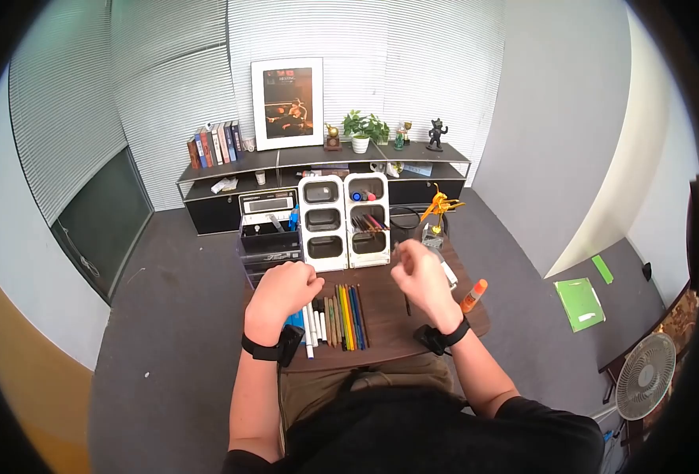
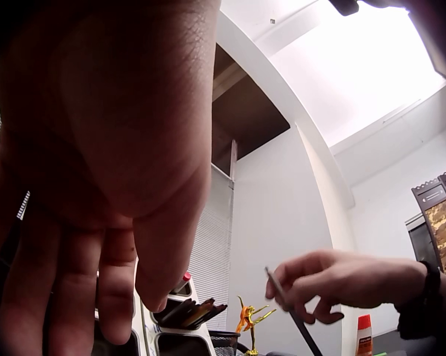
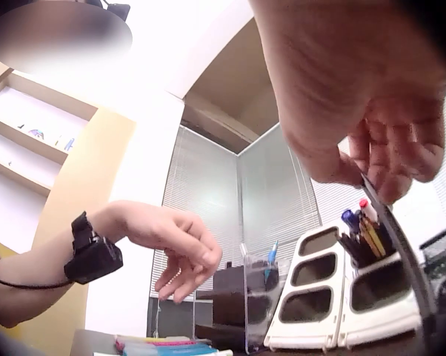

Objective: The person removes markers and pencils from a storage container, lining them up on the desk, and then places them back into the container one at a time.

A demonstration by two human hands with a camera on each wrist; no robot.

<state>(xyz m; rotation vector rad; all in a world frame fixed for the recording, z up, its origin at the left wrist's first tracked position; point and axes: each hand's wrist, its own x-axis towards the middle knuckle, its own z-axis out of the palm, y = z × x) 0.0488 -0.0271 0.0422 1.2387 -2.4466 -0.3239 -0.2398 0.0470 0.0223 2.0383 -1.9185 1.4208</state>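
My right hand is raised over the right of the brown table. Its thumb and fingers pinch one end of a slim dark pencil, which slants downward. Over the left side, my left hand hovers with loosely bent fingers and nothing in them. Beneath and beside it lie white pens and a row of pencils in brown, yellow and blue. Behind the row, a white organizer has two columns of compartments. Several pencils stand in its right middle compartment, and a blue pen in the one above.
Left of the organizer stands a clear desk box with dark drawers. An orange-capped bottle and a golden figurine are at the right. A low shelf with books and a plant runs behind the table.
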